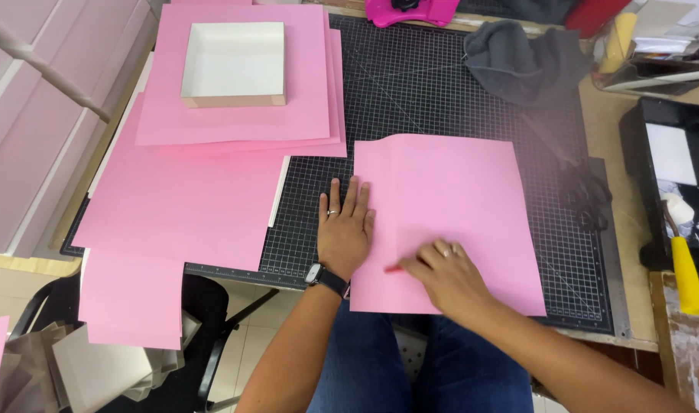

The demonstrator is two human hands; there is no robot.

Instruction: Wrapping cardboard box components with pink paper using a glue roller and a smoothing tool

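left hand [345,229] lay flat, fingers spread, pinning pink sheet [445,222] edge to cutting mat [441,99] | right hand [443,277] gripped red pencil [395,268], tip on sheet

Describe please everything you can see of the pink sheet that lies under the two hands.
The pink sheet is a plain, matte piece of paper or thin card, roughly rectangular. It lies flat on the black gridded cutting mat, and its near edge seems to reach slightly past the mat. A faint vertical crease runs near its left side. The left hand lies flat at its left edge, fingers spread. The right hand rests on its lower part and holds a small red tool with its tip on the paper.
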